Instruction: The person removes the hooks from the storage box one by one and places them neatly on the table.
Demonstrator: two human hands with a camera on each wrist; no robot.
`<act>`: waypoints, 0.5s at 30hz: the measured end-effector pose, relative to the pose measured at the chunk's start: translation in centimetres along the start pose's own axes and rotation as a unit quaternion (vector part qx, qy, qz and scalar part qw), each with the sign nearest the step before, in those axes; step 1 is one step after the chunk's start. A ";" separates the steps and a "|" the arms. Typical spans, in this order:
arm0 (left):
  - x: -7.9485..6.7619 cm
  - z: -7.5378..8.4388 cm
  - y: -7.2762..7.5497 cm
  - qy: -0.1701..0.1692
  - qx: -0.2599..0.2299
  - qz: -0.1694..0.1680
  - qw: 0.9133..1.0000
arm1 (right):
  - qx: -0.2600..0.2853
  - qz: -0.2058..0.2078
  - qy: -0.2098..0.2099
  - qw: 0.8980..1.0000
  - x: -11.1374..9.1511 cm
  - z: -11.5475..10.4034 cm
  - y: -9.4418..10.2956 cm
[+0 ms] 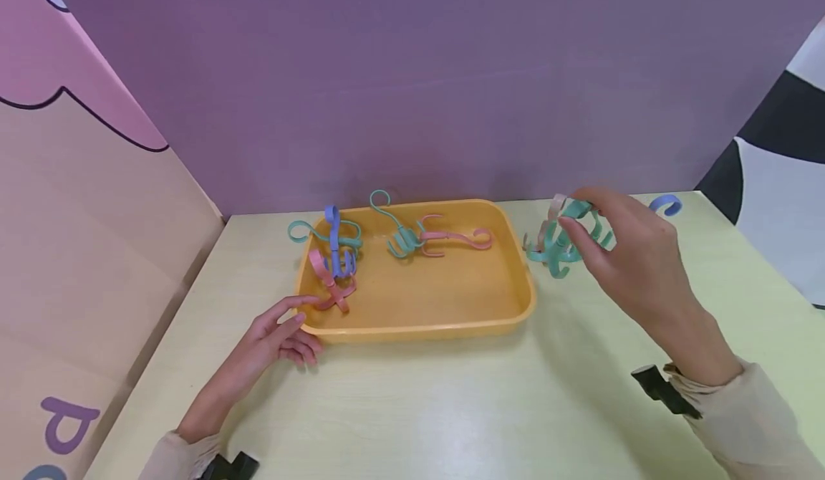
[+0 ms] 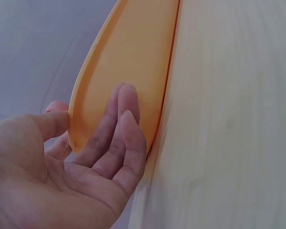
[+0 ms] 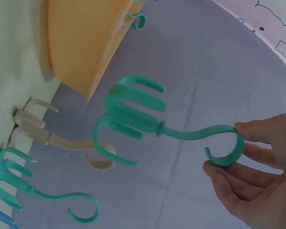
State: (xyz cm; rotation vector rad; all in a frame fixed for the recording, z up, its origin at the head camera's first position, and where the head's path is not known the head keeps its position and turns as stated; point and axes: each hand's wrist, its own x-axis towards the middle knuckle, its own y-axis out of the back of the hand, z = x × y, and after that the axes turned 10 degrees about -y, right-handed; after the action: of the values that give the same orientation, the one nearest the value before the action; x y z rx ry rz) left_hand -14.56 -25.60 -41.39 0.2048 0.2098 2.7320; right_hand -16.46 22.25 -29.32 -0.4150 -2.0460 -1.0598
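My right hand (image 1: 644, 261) pinches the curled end of a green multi-pronged hook (image 3: 133, 117), raised beside the right end of the yellow tray (image 1: 425, 304). Its prongs point away from my fingers. At the tray's near left corner, my left hand (image 1: 273, 337) holds the rim between thumb and index finger, with the other fingers bent against the outer wall. Inside lie a blue hook (image 1: 334, 240), a pink hook (image 1: 335, 292), a green hook (image 1: 406, 240) and another pink hook (image 1: 451, 236). One more green hook (image 1: 348, 241) crosses the left rim.
Right of the tray, a beige hook (image 3: 35, 133), another green hook (image 3: 14, 179) and a blue hook (image 1: 667, 203) stand on the pale table (image 1: 412, 408). A purple panel (image 1: 412, 86) rises behind the table, and a patterned panel (image 1: 97, 215) borders it at left.
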 end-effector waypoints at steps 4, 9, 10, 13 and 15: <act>-0.1 -0.2 -0.1 0.004 0.002 -0.003 1.000 | -0.027 -0.062 -0.018 0.998 -0.2 1.2 -0.5; -0.3 -0.2 -0.1 0.008 0.004 -0.003 1.000 | -0.067 -0.120 -0.045 0.989 -0.3 2.3 -1.0; -0.2 -0.1 -0.1 0.007 0.006 -0.003 1.000 | -0.076 -0.126 -0.049 0.988 -0.3 2.4 -1.1; -0.1 -0.1 -0.1 0.003 0.009 -0.004 1.000 | -0.099 -0.136 -0.055 0.984 -0.4 3.0 -1.4; 0.0 0.0 0.0 0.002 0.010 -0.005 1.000 | -0.110 -0.140 -0.060 0.982 -0.5 3.3 -1.6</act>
State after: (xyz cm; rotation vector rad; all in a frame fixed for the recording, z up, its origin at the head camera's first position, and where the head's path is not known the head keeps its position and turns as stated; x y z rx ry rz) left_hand -14.52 -25.59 -41.42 0.2043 0.2384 2.7208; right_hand -18.69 23.95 -31.70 -0.3143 -2.1447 -1.4728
